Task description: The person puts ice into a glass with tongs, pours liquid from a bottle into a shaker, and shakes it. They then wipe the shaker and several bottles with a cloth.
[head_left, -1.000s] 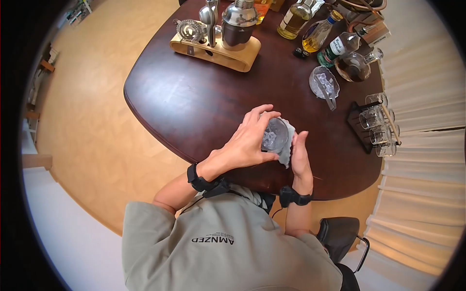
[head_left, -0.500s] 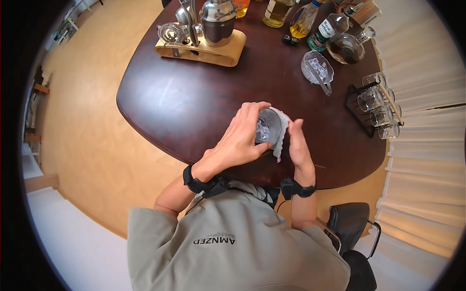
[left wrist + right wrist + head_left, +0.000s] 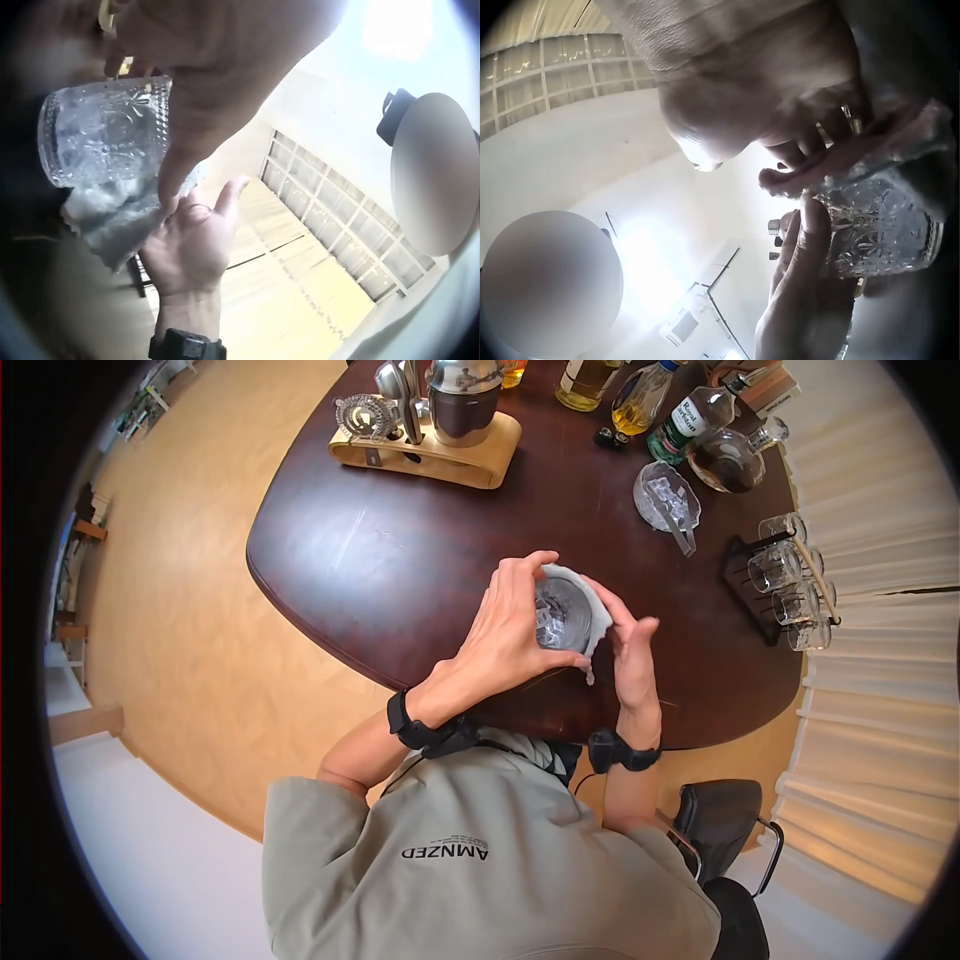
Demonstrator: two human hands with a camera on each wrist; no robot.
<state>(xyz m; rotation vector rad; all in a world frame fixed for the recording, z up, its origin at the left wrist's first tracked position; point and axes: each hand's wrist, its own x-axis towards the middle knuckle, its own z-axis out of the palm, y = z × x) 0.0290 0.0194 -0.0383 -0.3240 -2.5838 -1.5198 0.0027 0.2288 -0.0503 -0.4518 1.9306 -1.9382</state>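
Note:
A patterned clear glass (image 3: 565, 614) (image 3: 105, 135) (image 3: 885, 232) with ice inside is tilted above the near part of the table. The left hand (image 3: 500, 622) (image 3: 217, 67) (image 3: 799, 300) grips it around the rim side, thumb and fingers spread apart. A pale, damp-looking cloth (image 3: 600, 622) (image 3: 120, 221) (image 3: 926, 154) lies against the glass's outer right side. Behind the cloth, the right hand (image 3: 632, 650) (image 3: 191, 244) (image 3: 769, 86) presses with extended fingers, its thumb standing away; its fingertips are partly hidden.
On the dark table (image 3: 350, 560), a wooden stand (image 3: 490, 460) carries a shaker (image 3: 463, 405) and bar tools. Several bottles (image 3: 690, 420) stand at the back right, near an ice bowl (image 3: 665, 498) with tongs. A rack of glasses (image 3: 790, 580) is at the right edge; a black chair (image 3: 725, 825) stands below.
The right fingers have moved up along the cloth, which now reaches farther around the glass's far side. The left hand keeps its grip. The head view has shifted slightly.

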